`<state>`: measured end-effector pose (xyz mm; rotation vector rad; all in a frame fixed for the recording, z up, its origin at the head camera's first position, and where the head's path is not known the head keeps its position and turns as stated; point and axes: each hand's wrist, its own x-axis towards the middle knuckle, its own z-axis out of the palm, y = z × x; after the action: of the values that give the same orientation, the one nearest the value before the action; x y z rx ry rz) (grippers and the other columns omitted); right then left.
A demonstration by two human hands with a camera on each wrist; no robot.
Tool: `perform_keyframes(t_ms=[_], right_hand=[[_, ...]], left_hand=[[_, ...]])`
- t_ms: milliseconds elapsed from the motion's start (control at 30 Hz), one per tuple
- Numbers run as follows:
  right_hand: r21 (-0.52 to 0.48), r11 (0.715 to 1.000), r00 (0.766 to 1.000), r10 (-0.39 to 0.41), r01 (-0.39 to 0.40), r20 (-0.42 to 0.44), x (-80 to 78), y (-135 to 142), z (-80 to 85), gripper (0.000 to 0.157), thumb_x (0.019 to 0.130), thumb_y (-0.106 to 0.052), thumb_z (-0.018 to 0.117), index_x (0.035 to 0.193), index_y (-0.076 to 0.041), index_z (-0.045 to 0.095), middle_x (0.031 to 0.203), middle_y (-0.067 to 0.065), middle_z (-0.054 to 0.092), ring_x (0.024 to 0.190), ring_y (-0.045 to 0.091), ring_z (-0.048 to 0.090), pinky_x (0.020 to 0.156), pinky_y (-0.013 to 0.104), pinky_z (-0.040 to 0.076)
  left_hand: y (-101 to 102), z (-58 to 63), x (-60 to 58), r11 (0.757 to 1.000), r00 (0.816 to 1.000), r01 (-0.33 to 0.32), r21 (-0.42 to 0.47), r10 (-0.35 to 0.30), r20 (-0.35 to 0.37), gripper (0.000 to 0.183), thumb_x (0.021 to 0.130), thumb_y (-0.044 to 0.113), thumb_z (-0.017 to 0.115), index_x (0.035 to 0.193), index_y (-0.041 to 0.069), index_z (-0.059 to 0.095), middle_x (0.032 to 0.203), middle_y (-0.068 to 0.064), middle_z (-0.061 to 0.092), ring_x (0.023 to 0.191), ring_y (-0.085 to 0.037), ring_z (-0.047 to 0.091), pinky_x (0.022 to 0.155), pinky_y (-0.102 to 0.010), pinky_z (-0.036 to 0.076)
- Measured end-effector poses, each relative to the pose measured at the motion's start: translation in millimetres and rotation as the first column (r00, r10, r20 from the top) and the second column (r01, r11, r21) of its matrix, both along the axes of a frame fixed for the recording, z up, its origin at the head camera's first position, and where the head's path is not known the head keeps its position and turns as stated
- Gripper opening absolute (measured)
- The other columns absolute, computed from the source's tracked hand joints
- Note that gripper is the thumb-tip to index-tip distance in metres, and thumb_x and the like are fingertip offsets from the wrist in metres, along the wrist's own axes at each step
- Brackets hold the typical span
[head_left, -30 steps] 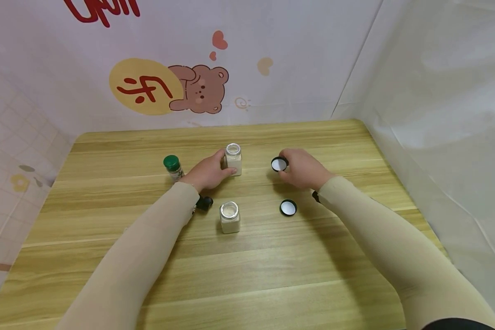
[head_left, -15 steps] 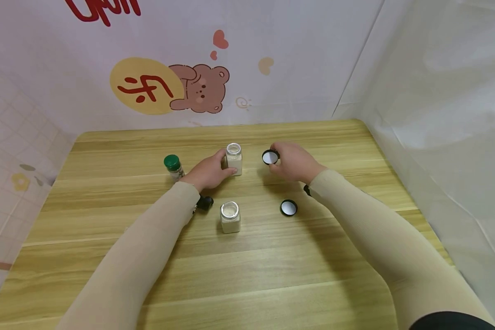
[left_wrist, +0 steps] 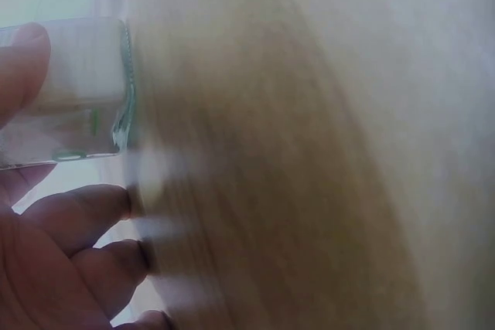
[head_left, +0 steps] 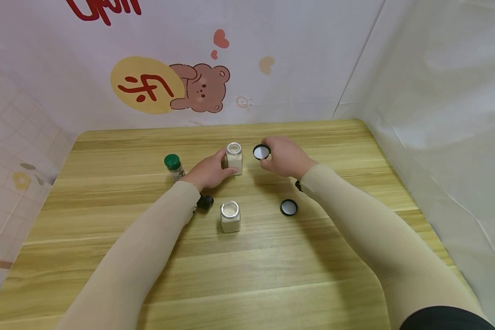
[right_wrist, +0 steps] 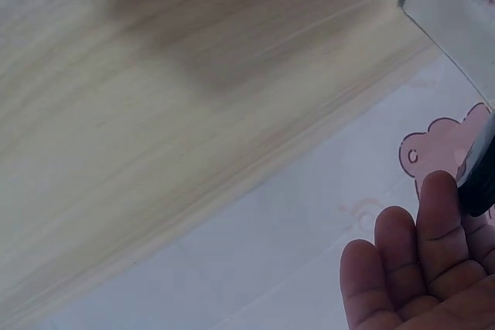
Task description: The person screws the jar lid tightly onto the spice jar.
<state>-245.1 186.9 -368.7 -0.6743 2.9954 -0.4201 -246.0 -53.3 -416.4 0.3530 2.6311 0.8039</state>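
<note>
My left hand (head_left: 208,172) grips an open glass jar (head_left: 234,160) of pale powder, standing upright toward the back of the table. In the left wrist view the thumb lies across the jar's glass (left_wrist: 85,86). To the right of that jar, my right hand (head_left: 288,157) pinches a black lid (head_left: 261,151) by its edge, white inner face showing. The lid is held above the table, apart from the jar; part of its dark rim (right_wrist: 479,179) shows in the right wrist view. Nearer me stands a second open jar (head_left: 230,219) with similar powder.
A second black lid (head_left: 289,207) lies on the wooden table (head_left: 247,284), white side up, right of the nearer jar. Left of my left hand stands a small green-capped bottle (head_left: 173,166). A printed backdrop (head_left: 305,59) rises behind the table.
My right hand has moved left and slightly toward the back with the lid, closer to the far jar. The left hand and its jar have stayed in place.
</note>
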Motion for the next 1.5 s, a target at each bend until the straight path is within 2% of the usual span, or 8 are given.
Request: perform_keyframes(t_ms=[600, 867, 1500], right_hand=[[0.019, 1.000, 0.999, 0.013, -0.013, -0.030, -3.2, -16, 7.5, 0.035, 0.079, -0.031, 0.063, 0.107, -0.010, 0.056, 0.093, -0.002, 0.060, 0.086, 0.017, 0.056, 0.082, 0.033, 0.046], [0.021, 1.000, 0.999, 0.012, -0.011, -0.040, -5.3, -20, 8.2, 0.034, 0.079, -0.032, 0.064, 0.104, -0.011, 0.055, 0.092, -0.002, 0.058, 0.090, 0.019, 0.053, 0.086, 0.035, 0.044], [0.020, 0.999, 0.997, 0.034, -0.033, -0.067, -8.7, -26, 5.8, 0.035, 0.077, -0.032, 0.063, 0.103, -0.010, 0.055, 0.094, -0.001, 0.057, 0.095, 0.022, 0.051, 0.089, 0.036, 0.043]], left_hand=[[-1, -0.4, 0.5, 1.000, 1.000, 0.008, 0.008, -0.008, -0.002, 0.070, 0.086, 0.057, 0.053, 0.143, 0.037, 0.020, 0.141, -0.005, 0.043, 0.132, -0.027, 0.039, 0.108, -0.048, 0.031], [-1, -1.8, -0.5, 1.000, 1.000, 0.019, 0.010, -0.019, -0.009, 0.069, 0.086, 0.058, 0.052, 0.143, 0.034, 0.022, 0.140, -0.005, 0.045, 0.131, -0.026, 0.040, 0.107, -0.048, 0.032], [-2, -3.8, -2.0, 1.000, 1.000, 0.018, 0.004, -0.018, -0.014, 0.072, 0.085, 0.058, 0.053, 0.144, 0.038, 0.017, 0.141, -0.004, 0.044, 0.131, -0.027, 0.040, 0.107, -0.048, 0.031]])
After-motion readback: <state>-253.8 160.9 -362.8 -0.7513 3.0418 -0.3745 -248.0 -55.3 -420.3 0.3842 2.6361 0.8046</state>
